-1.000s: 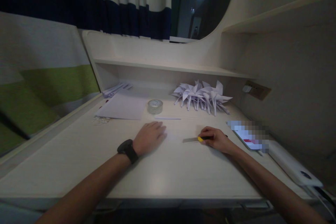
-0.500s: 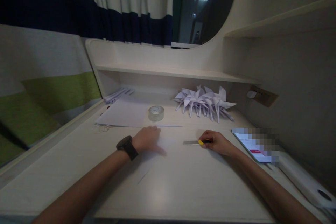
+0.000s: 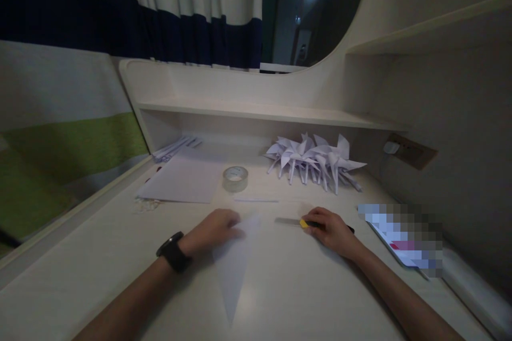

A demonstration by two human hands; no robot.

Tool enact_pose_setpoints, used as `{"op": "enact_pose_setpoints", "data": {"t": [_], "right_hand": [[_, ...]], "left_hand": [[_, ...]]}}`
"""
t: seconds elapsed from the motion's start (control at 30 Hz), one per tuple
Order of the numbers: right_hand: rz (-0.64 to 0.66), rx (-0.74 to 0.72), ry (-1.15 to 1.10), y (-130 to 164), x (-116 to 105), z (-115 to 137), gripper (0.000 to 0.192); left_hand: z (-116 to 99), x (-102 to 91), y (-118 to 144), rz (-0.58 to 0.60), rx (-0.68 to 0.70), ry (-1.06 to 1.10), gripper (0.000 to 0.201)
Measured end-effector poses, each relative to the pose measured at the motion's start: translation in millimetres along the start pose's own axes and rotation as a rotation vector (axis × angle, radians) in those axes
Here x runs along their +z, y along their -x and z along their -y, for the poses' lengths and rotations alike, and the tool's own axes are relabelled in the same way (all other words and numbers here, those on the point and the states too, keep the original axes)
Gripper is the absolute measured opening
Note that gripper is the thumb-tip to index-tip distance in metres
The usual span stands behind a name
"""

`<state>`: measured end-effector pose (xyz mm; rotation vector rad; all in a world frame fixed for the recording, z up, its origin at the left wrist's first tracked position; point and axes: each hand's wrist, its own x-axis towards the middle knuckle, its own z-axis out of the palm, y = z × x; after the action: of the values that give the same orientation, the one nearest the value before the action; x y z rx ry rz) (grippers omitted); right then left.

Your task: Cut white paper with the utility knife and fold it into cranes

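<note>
The left hand (image 3: 214,232) pinches a lifted sheet of paper (image 3: 234,261) at the near middle of the desk (image 3: 100,256), while the right hand (image 3: 332,230) closes around a yellow-handled knife (image 3: 298,222) lying just right of it, near the tape roll (image 3: 235,178)

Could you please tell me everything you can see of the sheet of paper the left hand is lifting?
The paper sheet is thin, white and looks slightly translucent in the dim light. From this view it appears as a long triangle, wide at the top near the fingers of the left hand and narrowing to a point toward the near edge of the desk. The hand pinches its upper left edge and holds it tilted up. Whether the tip touches the desk cannot be told. It looks flat and uncreased.
</note>
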<state>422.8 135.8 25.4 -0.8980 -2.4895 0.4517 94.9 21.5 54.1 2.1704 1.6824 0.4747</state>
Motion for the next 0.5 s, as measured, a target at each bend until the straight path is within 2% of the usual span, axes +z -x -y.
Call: {"op": "enact_pose_setpoints", "data": {"t": [0.07,0.13,0.23,0.3,0.4,0.5], "right_hand": [[-0.012,-0.009,0.029,1,1,1,0.022],[-0.028,-0.015,0.049,1,2,2,0.022],[-0.034,-0.017,0.061,1,3,3,0.021],[-0.029,-0.013,0.069,1,3,4,0.021],[-0.029,-0.005,0.088,2,3,5,0.021],[-0.031,0.002,0.094,3,4,5,0.021]], "left_hand": [[-3,-7.3,2,-0.027,0.041,0.187,0.032],[-8,-17.5,5,-0.071,0.026,0.395,0.029],[-15,-32.3,12,-0.244,-0.008,0.546,0.03],[-15,-38.0,16,-0.304,0.066,0.601,0.035],[-7,-38.2,17,-0.251,0.158,0.593,0.039],[5,-30.6,12,-0.148,0.162,0.5,0.03]]}}
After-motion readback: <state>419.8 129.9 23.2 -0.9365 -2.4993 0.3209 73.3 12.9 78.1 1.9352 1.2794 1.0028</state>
